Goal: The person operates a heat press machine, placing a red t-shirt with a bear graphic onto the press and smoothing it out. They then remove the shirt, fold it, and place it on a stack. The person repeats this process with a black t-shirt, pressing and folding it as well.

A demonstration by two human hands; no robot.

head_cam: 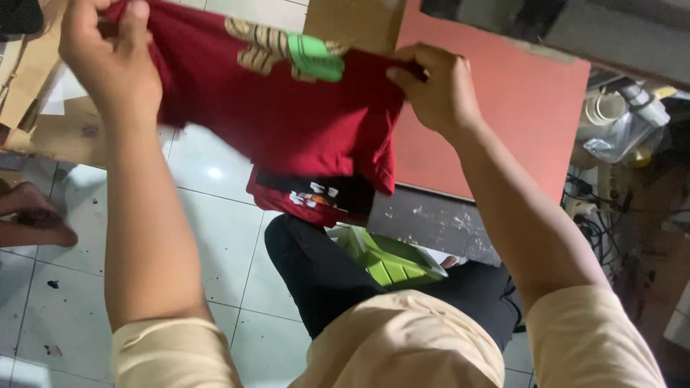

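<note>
Hands stretch a red garment (287,115) in the air above the tiled floor (215,237).

Your left hand (108,61) pinches one upper edge, your right hand (435,90) the other; the cloth looks soft, light and limp (it sags between your grips); hold it at corners or seams; a green plastic piece (392,262) rests on your lap.

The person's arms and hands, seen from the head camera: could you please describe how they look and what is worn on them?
Both forearms are bare, with short beige sleeves ending above the elbows. The left hand and right hand wear no gloves; no rings, watch or bracelets are visible.
</note>
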